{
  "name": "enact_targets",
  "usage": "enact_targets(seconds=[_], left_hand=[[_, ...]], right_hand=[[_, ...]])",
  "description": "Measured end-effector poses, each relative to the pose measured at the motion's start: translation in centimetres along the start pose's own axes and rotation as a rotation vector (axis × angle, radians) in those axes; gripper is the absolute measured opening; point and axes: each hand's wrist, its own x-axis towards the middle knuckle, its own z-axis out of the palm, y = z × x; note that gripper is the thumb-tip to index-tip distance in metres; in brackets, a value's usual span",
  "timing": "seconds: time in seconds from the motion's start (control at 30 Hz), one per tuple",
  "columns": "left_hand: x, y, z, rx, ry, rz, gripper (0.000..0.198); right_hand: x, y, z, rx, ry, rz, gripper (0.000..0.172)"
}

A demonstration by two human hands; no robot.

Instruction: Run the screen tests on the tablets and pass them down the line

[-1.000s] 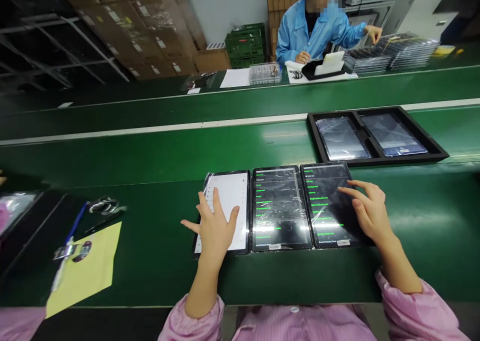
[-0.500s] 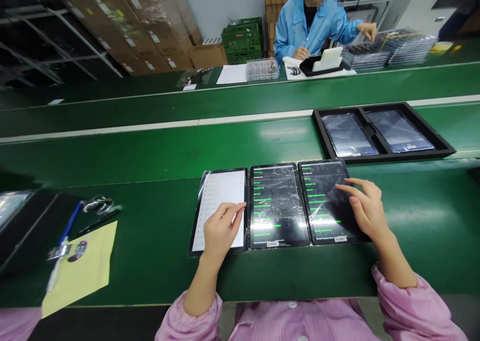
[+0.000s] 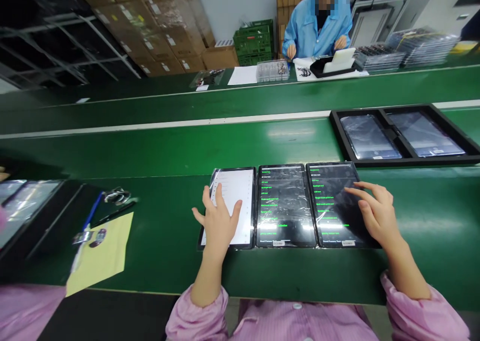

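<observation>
Resting unclenched: left hand [image 3: 217, 222] on white-screen tablet [image 3: 242, 188], right hand [image 3: 377, 213] on rightmost tablet [image 3: 330, 201], green bench [image 3: 431, 221] beside.

Green belt [image 3: 150, 151], white-screened tablet [image 3: 240, 201], two black tablets [image 3: 285, 206] with green text, yellow paper [image 3: 105, 256].

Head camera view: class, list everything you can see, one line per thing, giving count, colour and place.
tablets: three, in a row on the near bench; white-screen tablet at left, middle tablet and right tablet black with green text
tray: one, black, on the belt at right, holding two wrapped tablets
belt: one, green, across the middle
paper: one, yellow, near left
pen: one, blue, by the paper
boxes: many, brown, far left
crates: stacked, green, far wall
co-worker: one, blue coat, far bench
left hand: one, fingers spread on the white-screen tablet
right hand: one, fingers on the right tablet
</observation>
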Motion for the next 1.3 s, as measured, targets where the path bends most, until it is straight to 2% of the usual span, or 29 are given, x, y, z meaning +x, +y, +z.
enact_targets(seconds=[0.17,0.33,0.5,0.67,0.87,1.1,1.3], left_hand=[[0.0,0.0,0.0,-0.119,0.094,0.138,0.058],[0.0,0.5,-0.4,-0.286,0.248,0.328,0.028],[-0.2,0.7,-0.8,-0.335,0.298,0.451,0.022],[0.0,0.8,-1.1,-0.278,0.168,0.675,0.031],[-0.3,1.3,-1.2,-0.277,0.008,0.871,0.038],[-0.7,1.5,-1.0,-0.318,-0.048,0.957,0.037],[-0.5,1.6,-0.9,-0.272,-0.061,0.997,0.037]], right_hand=[[0.0,0.1,0.1,-0.01,0.012,-0.026,0.046],[0.0,0.2,0.0,-0.015,-0.011,-0.025,0.045],[0.1,0.2,0.1,-0.001,-0.009,-0.021,0.046],[0.0,0.2,0.1,0.017,-0.003,-0.033,0.046],[-0.2,-0.5,-0.1,0.082,-0.027,-0.159,0.04],[-0.1,-2.1,-0.2,0.081,-0.176,-0.243,0.041],[0.0,-2.8,-0.4,0.007,-0.187,-0.213,0.039]])
